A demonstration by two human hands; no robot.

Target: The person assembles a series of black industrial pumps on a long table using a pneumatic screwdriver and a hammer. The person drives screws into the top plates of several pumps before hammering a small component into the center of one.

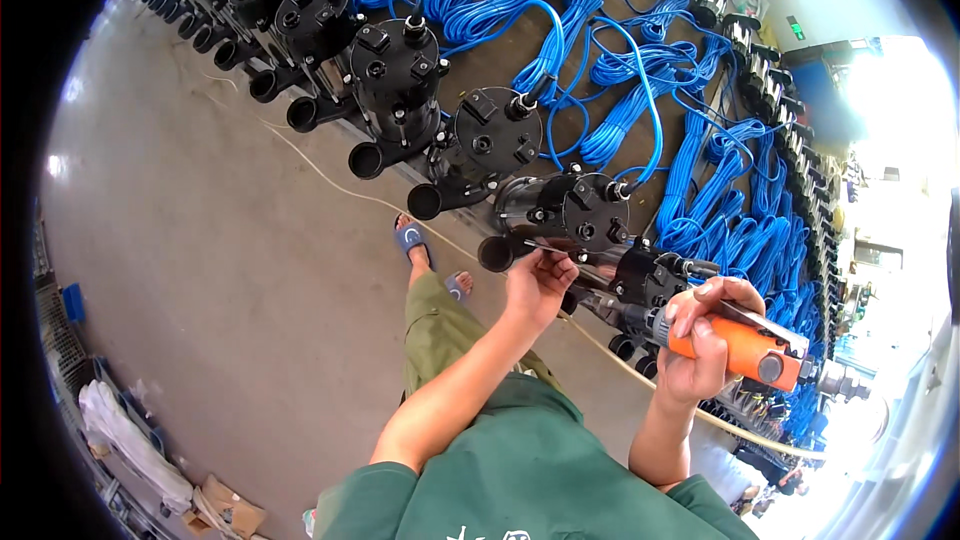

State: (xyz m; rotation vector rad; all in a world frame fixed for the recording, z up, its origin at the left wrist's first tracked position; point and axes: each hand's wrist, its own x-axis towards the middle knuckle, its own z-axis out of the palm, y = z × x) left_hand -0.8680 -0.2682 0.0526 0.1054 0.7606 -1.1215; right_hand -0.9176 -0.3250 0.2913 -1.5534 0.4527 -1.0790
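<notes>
A long row of black pumps stands on the concrete floor, each with a side outlet pipe and a coiled blue cable behind it. My left hand (538,283) reaches to the pump (568,212) in front of me, its fingers pinching something small at the pump's shiny steel body beside the outlet (496,253). My right hand (700,345) grips an orange power screwdriver (745,350), its dark tip pointing left toward the neighbouring pump (645,278). Whatever the left fingers pinch is too small to tell.
Bundles of blue cable (640,90) cover the floor behind the pumps. A second row of steel pumps (800,170) runs along the right. A thin pale hose (330,175) crosses the concrete floor (200,240). My sandalled feet (412,240) stand by the row. Boxes and white cloth (130,440) lie lower left.
</notes>
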